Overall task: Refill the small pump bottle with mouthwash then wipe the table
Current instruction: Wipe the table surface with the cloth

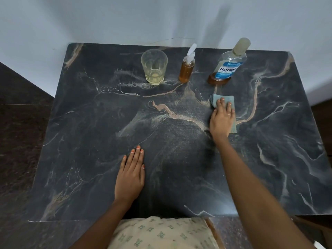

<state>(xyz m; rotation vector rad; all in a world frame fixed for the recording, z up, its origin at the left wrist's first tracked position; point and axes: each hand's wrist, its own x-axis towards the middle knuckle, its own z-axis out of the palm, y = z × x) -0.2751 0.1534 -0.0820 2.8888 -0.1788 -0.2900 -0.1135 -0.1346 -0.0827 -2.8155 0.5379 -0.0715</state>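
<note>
A small pump bottle (186,69) with amber liquid and a white pump head stands upright at the back middle of the dark marble table (89,123). To its right stands a capped Listerine mouthwash bottle (227,64) holding a little amber liquid at its base. Just in front of that bottle, my right hand (221,121) presses flat on a folded light blue cloth (227,100) lying on the table. My left hand (131,175) rests flat on the table near the front, fingers together, holding nothing.
A clear drinking glass (154,66) with a little pale liquid stands left of the pump bottle. A white wall runs behind the table. Dark floor shows on the left and right sides. My patterned clothing is at the table's front edge.
</note>
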